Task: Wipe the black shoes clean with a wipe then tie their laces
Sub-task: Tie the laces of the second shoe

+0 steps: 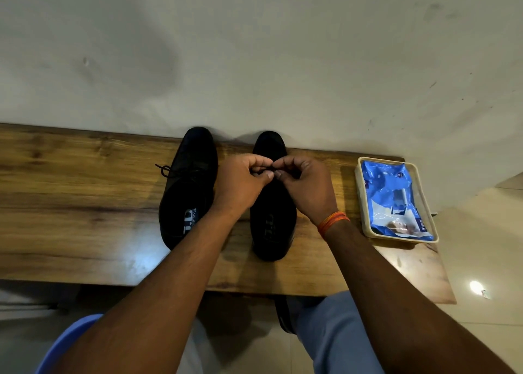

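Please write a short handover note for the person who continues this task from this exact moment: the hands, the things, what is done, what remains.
Left hand and right hand: both pinch the lace above the right shoe.
Left shoe stands beside it on the wooden bench; its lace looks tied.
Pack of wipes lies in a tray at the right end of the bench.
No loose wipe is in view; whether wiping is done cannot be told.
Left: finish the right shoe's bow.

A glossy, brown-grained wooden counter [85, 204] stands against a plain, scuffed off-white wall [254, 48]. Pale floor tiles [486, 260] lie at lower right, carrying a bright reflected light spot [476, 286]. Soft glare marks the counter's near edge.
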